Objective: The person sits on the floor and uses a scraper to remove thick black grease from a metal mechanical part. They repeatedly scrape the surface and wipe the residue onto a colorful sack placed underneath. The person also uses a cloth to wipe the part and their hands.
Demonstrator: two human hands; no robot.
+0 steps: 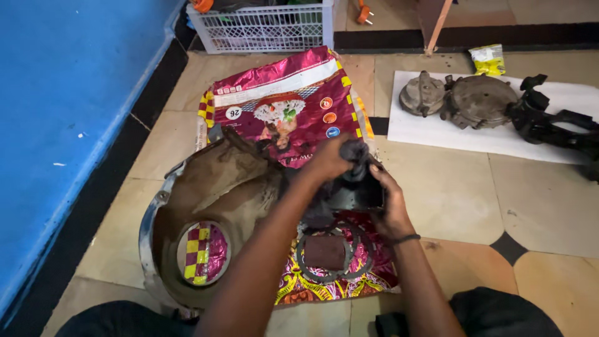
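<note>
While I hold the dark greasy metal part (349,187) at the frame's centre, my left hand (329,159) fingers clamp its top and my right hand (390,209) grips its side. It seems heavy, stiff and slippery. Beside it, at lower left, lies a rusty round housing (206,206).

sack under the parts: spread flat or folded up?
Spread flat. The printed sack lies open on the tiled floor, its front panel fully showing, with the metal housing and ring gasket resting on it.

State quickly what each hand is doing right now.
Left hand: closed on the top of the dark metal part.
Right hand: gripping that same part's side.
</note>
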